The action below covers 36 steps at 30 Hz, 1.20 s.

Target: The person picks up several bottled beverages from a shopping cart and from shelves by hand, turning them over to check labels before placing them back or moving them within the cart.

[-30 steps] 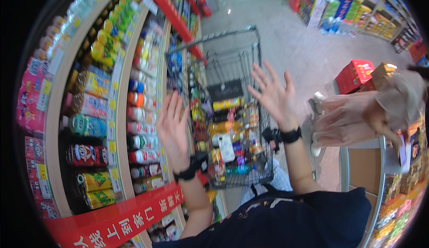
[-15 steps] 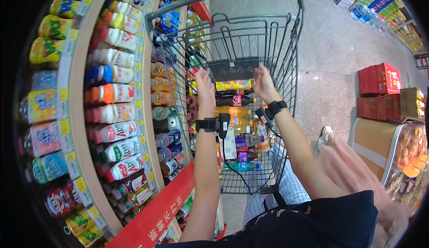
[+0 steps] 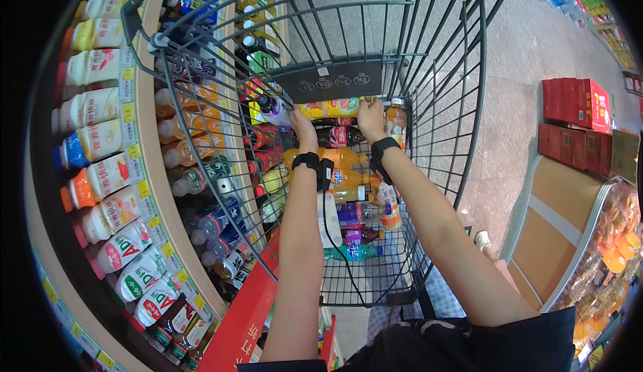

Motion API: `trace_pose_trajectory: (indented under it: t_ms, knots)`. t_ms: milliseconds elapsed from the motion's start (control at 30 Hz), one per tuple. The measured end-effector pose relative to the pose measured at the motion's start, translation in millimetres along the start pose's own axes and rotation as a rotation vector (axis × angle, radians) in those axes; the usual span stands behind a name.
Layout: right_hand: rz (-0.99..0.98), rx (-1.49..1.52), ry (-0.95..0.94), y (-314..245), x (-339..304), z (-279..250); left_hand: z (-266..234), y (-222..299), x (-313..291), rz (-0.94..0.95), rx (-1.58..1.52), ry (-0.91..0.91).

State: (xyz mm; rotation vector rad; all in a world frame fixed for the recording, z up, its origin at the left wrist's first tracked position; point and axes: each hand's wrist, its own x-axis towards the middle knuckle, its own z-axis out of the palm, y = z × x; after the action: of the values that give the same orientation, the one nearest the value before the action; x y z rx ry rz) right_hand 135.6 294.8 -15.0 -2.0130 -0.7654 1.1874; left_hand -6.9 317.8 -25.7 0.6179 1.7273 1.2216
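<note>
In the wire shopping cart [image 3: 412, 288], a yellow-labelled drink bottle [image 3: 329, 108] lies crosswise below the dark panel. My left hand [image 3: 303, 129] is at its left end, with fingers partly hidden, and my right hand [image 3: 370, 121] closes on its right end. Beside my left hand stands a purple-and-white bottle [image 3: 273, 112] with a dark cap. A brown tea bottle [image 3: 396, 121] stands upright right of my right hand. Nearer me lie a dark cola bottle [image 3: 335, 136], several orange drinks [image 3: 338, 158], a purple bottle [image 3: 358, 212] and a teal bottle [image 3: 353, 252].
Shelves of bottled drinks [image 3: 104, 124] run along the left side, close to the cart. A red sign strip [image 3: 248, 315] edges the shelf near my left forearm. To the right are red boxes [image 3: 576, 107] and a cardboard-sided display [image 3: 556, 204] beside the tiled floor [image 3: 502, 124].
Both hands have gone from open above the cart to down at the ends of the yellow-labelled bottle. The cart's far part appears closer, and the person at the right has mostly left view.
</note>
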Motion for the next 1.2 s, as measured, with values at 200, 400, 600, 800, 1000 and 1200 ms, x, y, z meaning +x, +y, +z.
trace_pose_trajectory:
  t_ms: [200,400,600,800,1000,1200]
  knots:
    - [0.046,0.194,0.041,38,40,6,-3,-30,21,-0.015,0.049,0.035]
    - [0.002,0.211,0.175,54,50,9,-8,-22,-17,0.034,0.354,0.095]
    - [0.059,0.101,0.33,51,16,8,-29,-36,-25,-0.067,0.513,0.079]
    - [0.144,-0.218,0.325,67,7,-12,-9,-31,-30,-0.11,0.629,-0.05]
    - [0.111,-0.269,0.272,56,3,-6,2,-26,-19,-0.244,0.914,-0.057]
    - [0.136,-0.299,0.265,55,4,-7,0,-30,-21,-0.287,0.874,-0.087]
